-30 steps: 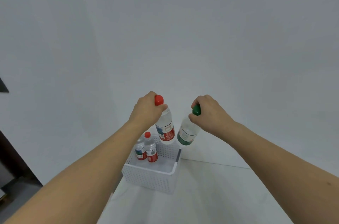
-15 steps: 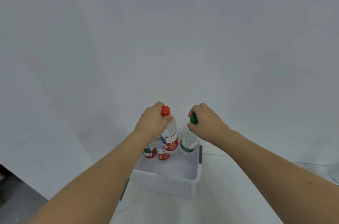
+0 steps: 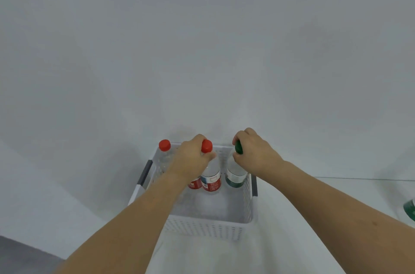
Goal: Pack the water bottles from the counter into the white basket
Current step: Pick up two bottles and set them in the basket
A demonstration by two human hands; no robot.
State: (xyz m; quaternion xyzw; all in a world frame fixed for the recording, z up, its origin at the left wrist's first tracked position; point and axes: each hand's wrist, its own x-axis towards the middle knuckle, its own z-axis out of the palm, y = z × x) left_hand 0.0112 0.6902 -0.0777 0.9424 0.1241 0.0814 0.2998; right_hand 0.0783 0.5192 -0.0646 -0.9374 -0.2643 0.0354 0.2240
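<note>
Bottles are what I count first, taking the basket (image 3: 203, 226) as my landmark. My left hand (image 3: 190, 159) is closed around the neck of a red-capped bottle (image 3: 211, 175), fingers wrapped just under the cap, and that bottle stands upright inside the basket near its far wall. My right hand (image 3: 253, 154) pinches the green cap of a second bottle (image 3: 234, 174), which stands in the basket's far right corner. Both seem to be at or near the basket floor, though I cannot tell if their bases touch it.

Already packed: a red-capped bottle (image 3: 165, 153) in the basket's far left corner, and another with a red label (image 3: 195, 184), mostly hidden behind my left wrist.

So I judge the work well along: two in, two more nearly set, needing only that I let go. Near half of the basket, toward me, lies bare. Well to the right of the basket, at the edge of view, part of a green-labelled bottle (image 3: 409, 208) shows on the counter (image 3: 314, 217); that one is left, and I cannot see whether others wait beyond it.
</note>
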